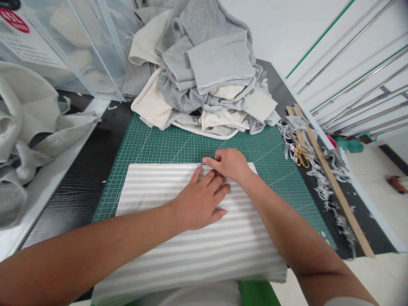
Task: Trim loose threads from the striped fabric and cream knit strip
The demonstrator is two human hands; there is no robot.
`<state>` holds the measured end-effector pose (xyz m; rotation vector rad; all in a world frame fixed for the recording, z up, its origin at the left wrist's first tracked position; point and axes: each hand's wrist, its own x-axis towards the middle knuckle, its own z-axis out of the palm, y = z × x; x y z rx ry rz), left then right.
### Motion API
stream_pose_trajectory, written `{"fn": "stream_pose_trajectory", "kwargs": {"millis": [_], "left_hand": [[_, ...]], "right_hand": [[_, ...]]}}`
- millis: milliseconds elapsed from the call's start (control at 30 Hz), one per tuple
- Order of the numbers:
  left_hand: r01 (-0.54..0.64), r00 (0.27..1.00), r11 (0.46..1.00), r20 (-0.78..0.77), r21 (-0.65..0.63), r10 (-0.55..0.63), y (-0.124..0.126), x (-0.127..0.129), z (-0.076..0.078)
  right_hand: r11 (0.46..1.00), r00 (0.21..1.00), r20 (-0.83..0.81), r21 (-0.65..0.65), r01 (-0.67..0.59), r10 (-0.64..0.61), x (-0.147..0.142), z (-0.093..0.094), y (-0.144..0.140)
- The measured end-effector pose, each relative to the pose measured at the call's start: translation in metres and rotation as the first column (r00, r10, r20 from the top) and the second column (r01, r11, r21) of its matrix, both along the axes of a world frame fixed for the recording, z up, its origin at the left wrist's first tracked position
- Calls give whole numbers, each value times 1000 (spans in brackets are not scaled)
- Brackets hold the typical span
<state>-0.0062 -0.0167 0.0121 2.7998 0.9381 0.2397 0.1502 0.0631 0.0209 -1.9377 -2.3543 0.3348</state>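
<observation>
Left hand (199, 202) is down flat on the striped cloth (197, 238), fingers spread and pressing it to the green cutting mat (149, 144). Right hand (230, 165) sits just beyond it at the cloth's far edge, fingers pinched together on something thin and silvery, a pin or a small blade; too small to tell which. The two hands touch, the left fingertips lying against the right hand.

The striped cloth, white and pale grey bands, lies across the near half of the mat and reaches to the near edge of the counter (79, 182), roughly centred between its sides.

Toward the far edge of the counter a heap of grey and cream fabric pieces (204, 76) spills onto the mat's far side. Along the right edge runs a long wooden ruler (334, 187), with grey cloth trimmings (321, 178) scattered beside and over it and scissors with yellowish handles (299, 155) lying among them. At the far left corner stands a clear plastic bin (63, 46), and more pale fabric (28, 127) is bundled off the left edge.
</observation>
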Motion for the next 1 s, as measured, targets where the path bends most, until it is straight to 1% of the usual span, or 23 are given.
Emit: {"fn": "stream_pose_trajectory", "kwargs": {"millis": [167,333,567,733,1000], "left_hand": [[3,1000,1000,-3,-3,-3,1,0,0],[0,1000,1000,-10,1,0,0,1,-1],[-65,998,998,-15,3,65,-4,2,-1],[-45,999,999,-15,0,45,-3,2,1],[-31,1000,1000,-7,-5,30,-1,1,2]], "right_hand": [[1000,1000,10,14,-3,3,-1,-1,-1],[999,998,47,21,-34,33,-1,-1,-2],[999,997,69,4,-36,36,-1,1,-2],[1000,996,86,22,-18,16,-2,0,-3],[999,997,68,32,-33,30,-1,-2,-3]]}}
